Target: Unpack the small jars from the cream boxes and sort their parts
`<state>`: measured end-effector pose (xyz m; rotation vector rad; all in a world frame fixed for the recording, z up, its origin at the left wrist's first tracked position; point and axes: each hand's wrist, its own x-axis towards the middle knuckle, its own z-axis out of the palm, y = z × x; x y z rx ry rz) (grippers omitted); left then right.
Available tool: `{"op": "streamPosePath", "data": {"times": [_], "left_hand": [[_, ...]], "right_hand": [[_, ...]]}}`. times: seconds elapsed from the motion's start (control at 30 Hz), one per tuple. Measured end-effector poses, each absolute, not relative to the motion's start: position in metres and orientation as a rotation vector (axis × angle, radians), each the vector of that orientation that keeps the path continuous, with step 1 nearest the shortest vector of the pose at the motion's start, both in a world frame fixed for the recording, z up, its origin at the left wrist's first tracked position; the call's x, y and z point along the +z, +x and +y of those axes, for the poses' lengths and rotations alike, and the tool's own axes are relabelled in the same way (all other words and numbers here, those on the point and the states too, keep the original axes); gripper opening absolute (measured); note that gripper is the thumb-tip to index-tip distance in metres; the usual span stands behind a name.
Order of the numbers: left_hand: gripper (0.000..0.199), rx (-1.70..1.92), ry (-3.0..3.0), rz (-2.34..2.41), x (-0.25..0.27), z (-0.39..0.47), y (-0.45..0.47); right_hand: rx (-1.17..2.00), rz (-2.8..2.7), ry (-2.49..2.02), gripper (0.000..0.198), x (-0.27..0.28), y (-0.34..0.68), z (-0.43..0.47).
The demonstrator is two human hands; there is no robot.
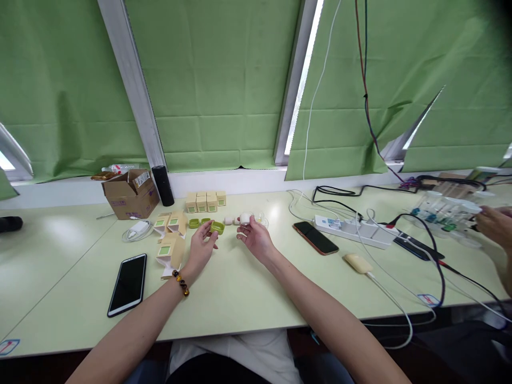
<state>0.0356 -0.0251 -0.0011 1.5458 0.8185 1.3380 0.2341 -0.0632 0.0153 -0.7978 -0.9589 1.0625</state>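
My left hand (203, 242), with a beaded bracelet at the wrist, grips a small green tray (217, 228) between thumb and fingers. Close by on its right, my right hand (256, 240) pinches a small round white piece (245, 218), whose kind I cannot make out. Two similar green pieces (194, 223) lie on the table behind the left hand. Between the hands, a little farther back, are small whitish parts (229, 221). Clear plastic pieces (262, 218) rest just beyond the right hand. Opened cream cartons (171, 250) with green squares stand left of my left hand.
Several small closed boxes (206, 201) stand at the back. A brown cardboard box (132, 194) and black cylinder (162, 185) are at the left. Phones (128, 285), a power strip (354, 230) and loose cables lie about. At far right, another person's hand (496, 226) is near clear containers (444, 210).
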Motion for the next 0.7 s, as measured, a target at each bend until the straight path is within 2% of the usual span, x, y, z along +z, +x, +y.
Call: {"op": "streamPosePath", "data": {"times": [0.1, 0.2, 0.27, 0.43, 0.5, 0.7], "left_hand": [[0.06, 1.354, 1.522, 0.856, 0.002, -0.027, 0.035], [0.06, 1.381, 1.491, 0.883, 0.006, -0.029, 0.035], [0.06, 1.402, 1.493, 0.884, 0.007, -0.029, 0.035], [0.058, 1.42, 1.52, 0.893, 0.007, -0.031, 0.036], [0.057, 1.423, 1.531, 0.902, 0.007, -0.032, 0.036], [0.053, 1.437, 1.568, 0.907, 0.004, -0.03, 0.035]], "right_hand": [[1.079, -0.947, -0.784, 0.06, 0.015, 0.234, -0.063], [1.015, -0.971, -0.811, 0.051, 0.015, 0.234, -0.063], [0.844, -1.047, -0.893, 0.045, 0.014, 0.235, -0.063], [0.149, -1.435, -1.152, 0.027, 0.005, 0.243, -0.059], [-0.068, -1.57, -1.238, 0.026, -0.001, 0.247, -0.055], [-0.342, -1.66, -1.503, 0.029, -0.016, 0.258, -0.039]]}}
